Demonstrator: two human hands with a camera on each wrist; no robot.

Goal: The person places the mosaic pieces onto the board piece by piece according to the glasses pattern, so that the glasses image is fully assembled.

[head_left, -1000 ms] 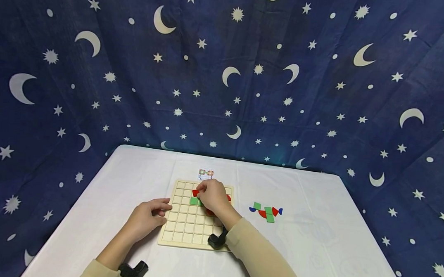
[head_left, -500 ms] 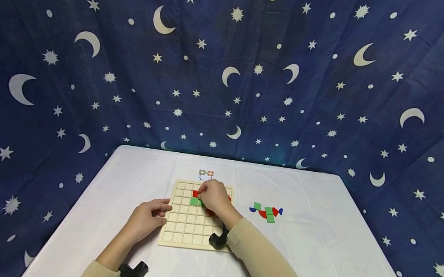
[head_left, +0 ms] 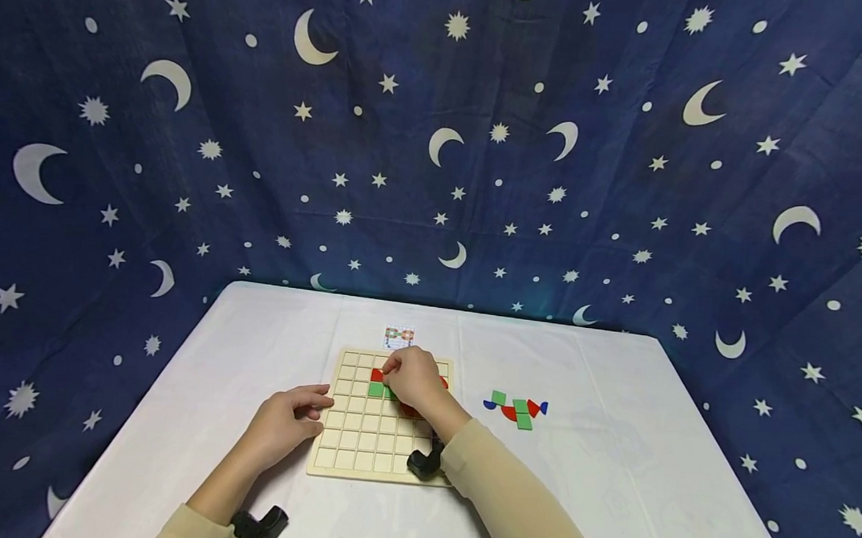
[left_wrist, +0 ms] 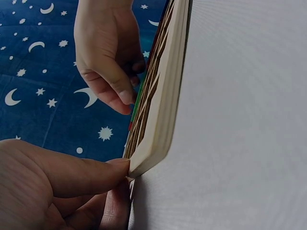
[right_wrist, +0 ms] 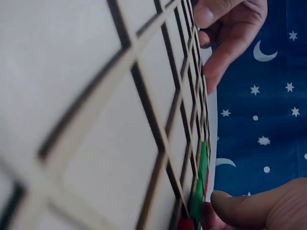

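A wooden grid board (head_left: 351, 441) lies on the table. My left hand (head_left: 284, 425) touches its left edge with fingertips and thumb; in the left wrist view the left thumb (left_wrist: 103, 175) is right at a board corner. My right hand (head_left: 415, 381) is over the upper part of the board, thumb and fingers together at a red tile (head_left: 376, 375). Just below that tile sits a green tile (head_left: 375, 389), with another green piece partly under the fingers. More red pieces (head_left: 409, 411) show beside the right wrist, which hides part of the board.
A small pattern card (head_left: 399, 337) lies behind the board. To the right is a loose group of flat pieces: green tiles (head_left: 523, 421), red pieces (head_left: 533, 408) and blue half-rounds (head_left: 490, 405). A star-and-moon cloth (head_left: 436, 141) hangs behind the white table (head_left: 610, 461).
The red tile at my right fingertips has turned from tilted to square with the grid and shifted slightly left. My left hand has stayed at the board's edge.
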